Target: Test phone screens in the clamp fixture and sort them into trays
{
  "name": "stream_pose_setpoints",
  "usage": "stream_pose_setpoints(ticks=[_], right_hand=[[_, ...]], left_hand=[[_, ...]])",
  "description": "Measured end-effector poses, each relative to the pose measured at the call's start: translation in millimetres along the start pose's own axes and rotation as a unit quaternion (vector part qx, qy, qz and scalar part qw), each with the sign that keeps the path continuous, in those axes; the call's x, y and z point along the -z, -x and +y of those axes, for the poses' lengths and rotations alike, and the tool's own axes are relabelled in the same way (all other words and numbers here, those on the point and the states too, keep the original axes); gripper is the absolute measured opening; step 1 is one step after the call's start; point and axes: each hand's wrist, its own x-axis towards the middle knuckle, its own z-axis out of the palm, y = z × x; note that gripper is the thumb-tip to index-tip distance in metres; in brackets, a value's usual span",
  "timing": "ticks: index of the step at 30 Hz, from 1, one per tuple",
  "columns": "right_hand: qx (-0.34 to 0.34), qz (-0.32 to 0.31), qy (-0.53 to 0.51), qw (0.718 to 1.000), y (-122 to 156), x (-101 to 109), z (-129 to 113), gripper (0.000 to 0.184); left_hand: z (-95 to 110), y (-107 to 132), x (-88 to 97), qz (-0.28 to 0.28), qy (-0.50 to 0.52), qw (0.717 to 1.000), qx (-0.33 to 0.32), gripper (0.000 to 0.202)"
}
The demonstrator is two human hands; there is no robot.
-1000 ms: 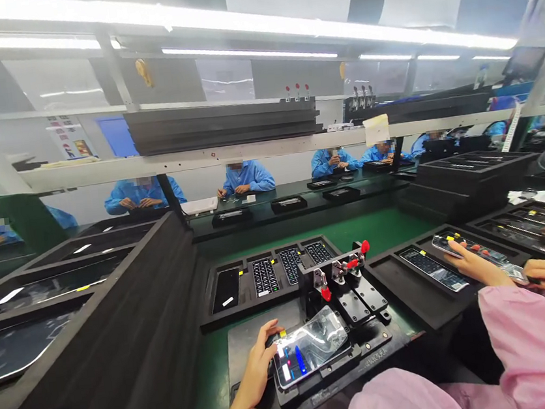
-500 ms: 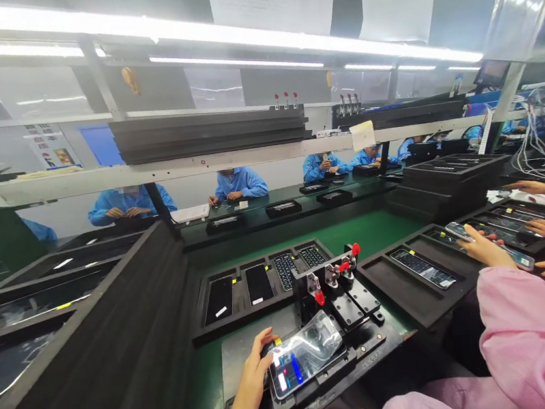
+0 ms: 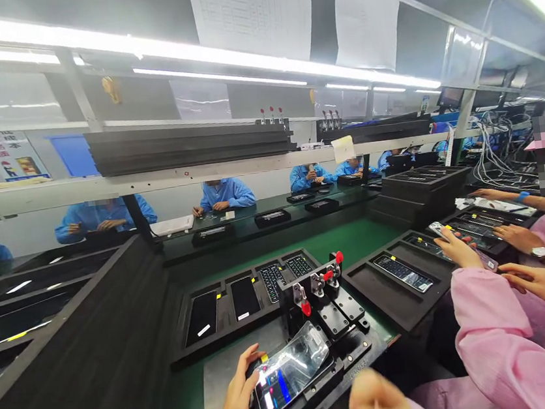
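A smartphone (image 3: 276, 388) with a lit screen lies tilted on a black clamp fixture (image 3: 346, 353). Loose clear film (image 3: 307, 355) covers its display and lifts at the right end; a yellow tab shows at its upper left. My left hand (image 3: 239, 389) grips the phone's left end, thumb at the near side and fingers along the far edge. Blurred by motion, my right hand (image 3: 378, 399) is in front of the fixture, apart from the phone. Its fingers look curled, but I cannot make out whether they hold anything. Red-tipped toggle clamps (image 3: 318, 284) stand behind the phone.
Behind the fixture is a black tray (image 3: 180, 346) with several phones. Another tray (image 3: 360, 286) holds one phone on the right. Tall stacked trays (image 3: 119, 327) rise at left. Co-workers in pink (image 3: 496, 310) handle phones at right. A shelf (image 3: 229, 167) crosses overhead.
My right hand has risen into view from the bottom edge. The camera has turned right, so the scene shifts left. My left hand stays on the phone.
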Motion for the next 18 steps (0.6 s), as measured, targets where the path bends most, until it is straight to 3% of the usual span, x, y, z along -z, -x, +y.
stream_pose_setpoints(ticks=[3, 6, 12, 18], right_hand=[[-0.024, 0.005, 0.009, 1.000, 34.9, -67.6, -36.8, 0.024], [-0.073, -0.002, 0.036, 0.997, 45.0, -110.5, -32.5, 0.022], [-0.124, -0.048, 0.099, 0.986, 39.3, -127.1, 22.8, 0.024], [-0.106, -0.054, 0.125, 0.985, 41.2, -132.5, 24.6, 0.022]], left_hand=[[-1.2, 0.7, -0.3, -0.003, -0.004, 1.000, -0.002, 0.039], [-2.7, 1.1, -0.4, 0.002, -0.006, 1.000, -0.004, 0.038], [0.7, 0.8, -0.5, 0.004, -0.007, 1.000, -0.004, 0.039], [3.0, 1.5, -1.7, 0.009, -0.009, 1.000, 0.011, 0.041]])
